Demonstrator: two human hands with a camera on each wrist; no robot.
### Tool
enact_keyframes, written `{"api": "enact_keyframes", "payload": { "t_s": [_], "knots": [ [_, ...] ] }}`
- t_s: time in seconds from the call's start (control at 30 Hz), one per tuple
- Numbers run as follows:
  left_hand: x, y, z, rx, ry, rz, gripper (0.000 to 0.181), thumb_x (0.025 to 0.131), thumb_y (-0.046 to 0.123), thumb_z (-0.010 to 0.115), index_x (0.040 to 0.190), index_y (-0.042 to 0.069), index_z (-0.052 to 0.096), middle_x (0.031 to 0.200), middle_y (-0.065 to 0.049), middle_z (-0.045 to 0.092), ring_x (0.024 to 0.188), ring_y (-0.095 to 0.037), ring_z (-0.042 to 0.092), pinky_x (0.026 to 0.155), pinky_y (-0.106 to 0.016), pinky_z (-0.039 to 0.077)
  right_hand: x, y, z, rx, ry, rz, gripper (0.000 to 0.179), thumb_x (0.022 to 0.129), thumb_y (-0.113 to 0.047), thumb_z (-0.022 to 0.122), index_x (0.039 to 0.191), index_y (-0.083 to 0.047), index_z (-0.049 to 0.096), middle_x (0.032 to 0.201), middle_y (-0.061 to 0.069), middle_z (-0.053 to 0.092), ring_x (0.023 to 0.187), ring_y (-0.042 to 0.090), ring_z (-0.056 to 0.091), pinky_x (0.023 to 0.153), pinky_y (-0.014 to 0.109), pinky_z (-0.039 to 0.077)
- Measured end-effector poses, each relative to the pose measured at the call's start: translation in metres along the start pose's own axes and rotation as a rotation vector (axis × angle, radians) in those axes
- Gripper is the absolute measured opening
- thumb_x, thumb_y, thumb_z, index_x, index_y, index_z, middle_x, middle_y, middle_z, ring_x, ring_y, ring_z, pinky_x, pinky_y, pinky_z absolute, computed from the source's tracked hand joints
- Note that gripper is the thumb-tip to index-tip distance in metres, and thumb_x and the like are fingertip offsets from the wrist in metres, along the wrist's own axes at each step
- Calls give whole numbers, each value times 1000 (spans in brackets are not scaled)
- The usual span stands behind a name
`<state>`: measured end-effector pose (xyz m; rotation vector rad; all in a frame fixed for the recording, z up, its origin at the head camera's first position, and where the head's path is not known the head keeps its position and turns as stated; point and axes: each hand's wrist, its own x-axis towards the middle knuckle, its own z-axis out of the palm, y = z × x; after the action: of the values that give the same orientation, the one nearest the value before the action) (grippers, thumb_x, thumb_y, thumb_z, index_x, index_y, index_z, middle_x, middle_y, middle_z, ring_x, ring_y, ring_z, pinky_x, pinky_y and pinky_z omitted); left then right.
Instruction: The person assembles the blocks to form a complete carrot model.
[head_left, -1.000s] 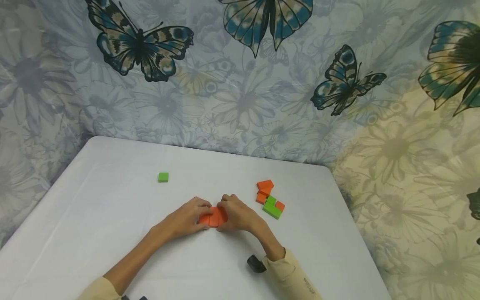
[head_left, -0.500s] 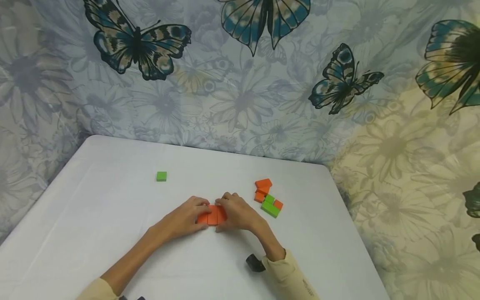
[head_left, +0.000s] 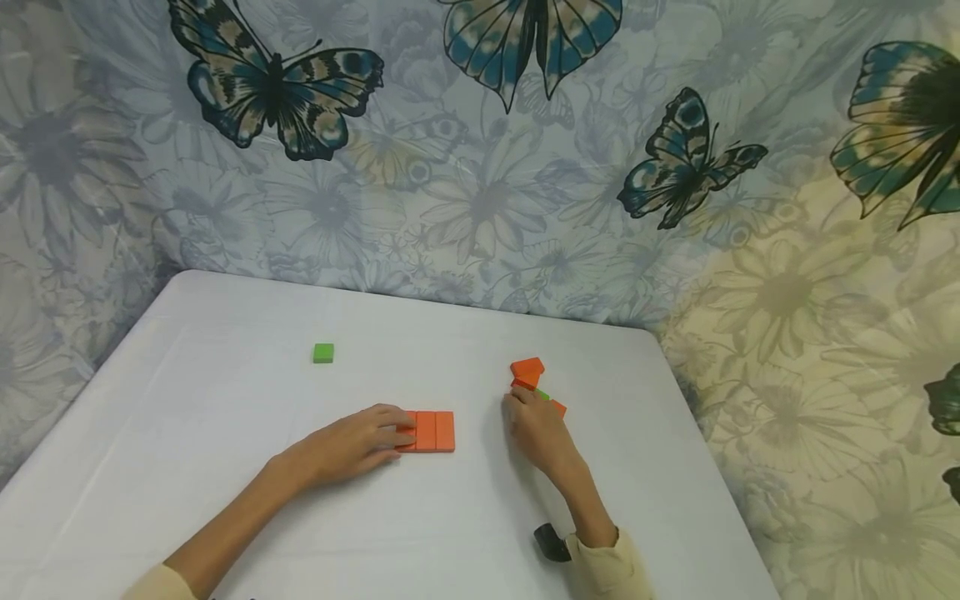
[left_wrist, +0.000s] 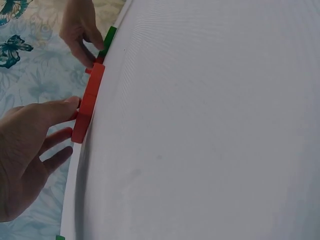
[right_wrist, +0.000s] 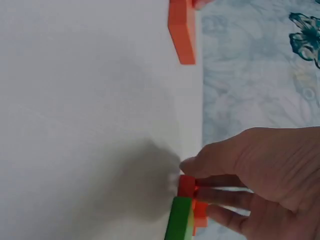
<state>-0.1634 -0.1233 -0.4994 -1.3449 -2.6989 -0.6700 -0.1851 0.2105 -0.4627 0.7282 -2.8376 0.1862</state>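
Note:
Orange blocks lie side by side in a flat row (head_left: 436,432) on the white table. My left hand (head_left: 352,444) rests loosely at the row's left end, its fingertips over the leftmost block, partly hiding it. To the right, my right hand (head_left: 543,435) reaches into a small cluster of blocks. In the right wrist view, its thumb and fingers are around a small orange block (right_wrist: 186,186), with the thumb tip seeming just apart from it. A green block (right_wrist: 178,220) lies against that one. From the head view, my right hand covers most of both.
Behind my right hand lie more orange blocks (head_left: 528,367), and a small orange one (head_left: 558,408) shows beside it. A lone green block (head_left: 323,353) sits farther back on the left. A butterfly-patterned cloth (head_left: 480,208) hangs behind the white table (head_left: 247,333).
My right hand has left the orange row and moved right to the cluster. My left hand has eased slightly leftward, its fingers looser on the row. The row stays put.

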Motion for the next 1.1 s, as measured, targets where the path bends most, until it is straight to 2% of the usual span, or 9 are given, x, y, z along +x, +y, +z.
{"api": "enact_keyframes", "payload": {
  "t_s": [0.07, 0.2, 0.4, 0.53, 0.63, 0.77, 0.93, 1.0, 1.1],
  "knots": [
    [0, -1, 0, 15, -6, 13, 33, 102, 24, 69, 134, 16, 73, 141, -2, 67, 137, -24, 59, 115, -44, 53, -3, -1, 3, 45, -12, -9, 29, 86, 12, 73, 113, 4, 75, 117, 17, 76, 110, 32, 73, 96, 42, 63],
    [-1, -3, -1, 62, 20, 65, 34, 100, 24, 71, 133, 16, 73, 140, -2, 68, 135, -24, 60, 114, -45, 53, -4, 0, 0, 126, -37, 42, 34, 83, 7, 80, 117, 1, 75, 117, 12, 75, 109, 28, 71, 95, 42, 63],
    [2, -4, 3, 50, 58, 148, 32, 100, 18, 71, 132, 16, 73, 134, -3, 69, 132, -24, 62, 111, -44, 55, -2, 8, 3, 76, -53, 62, 27, 84, 5, 82, 110, 4, 75, 107, 12, 74, 100, 28, 69, 91, 43, 61],
    [4, -3, 3, -26, 18, 103, 31, 101, 16, 68, 132, 18, 73, 135, -1, 68, 133, -22, 61, 111, -42, 55, -1, 8, 4, 79, -57, 97, 27, 83, -1, 85, 107, 1, 75, 102, 10, 75, 96, 26, 68, 87, 44, 60],
    [5, -4, 3, -71, 4, 53, 31, 101, 16, 69, 131, 20, 74, 136, 1, 68, 133, -19, 60, 112, -40, 55, 0, 6, 5, 88, -61, 116, 33, 81, -7, 89, 110, 0, 75, 107, 10, 75, 102, 28, 68, 88, 47, 58],
    [5, -4, 3, -89, 19, 47, 30, 100, 13, 70, 129, 21, 76, 133, 3, 70, 128, -16, 62, 108, -36, 57, 1, 4, 6, 76, -49, 99, 29, 82, -8, 88, 108, -2, 76, 107, 9, 76, 105, 29, 67, 88, 46, 58],
    [6, -4, 3, -117, 33, 36, 29, 99, 12, 72, 127, 19, 77, 130, 3, 71, 124, -15, 64, 105, -34, 58, 0, -10, 0, 154, 17, -1, 22, 80, -6, 88, 100, -3, 78, 93, 5, 76, 93, 23, 67, 85, 39, 60],
    [7, -4, 2, -125, 29, 22, 29, 99, 13, 72, 127, 17, 77, 131, 3, 70, 125, -16, 64, 106, -35, 58, -2, -22, -5, 211, -2, -45, 24, 80, -7, 88, 102, -4, 79, 93, 3, 76, 91, 20, 67, 84, 35, 60],
    [7, -5, 1, -121, 23, 10, 28, 100, 12, 71, 127, 14, 76, 131, 3, 70, 126, -17, 64, 108, -36, 57, -5, -44, -10, 257, -81, -107, 28, 81, -9, 87, 107, -8, 78, 100, 1, 76, 96, 17, 65, 86, 31, 59]
  ]
}}
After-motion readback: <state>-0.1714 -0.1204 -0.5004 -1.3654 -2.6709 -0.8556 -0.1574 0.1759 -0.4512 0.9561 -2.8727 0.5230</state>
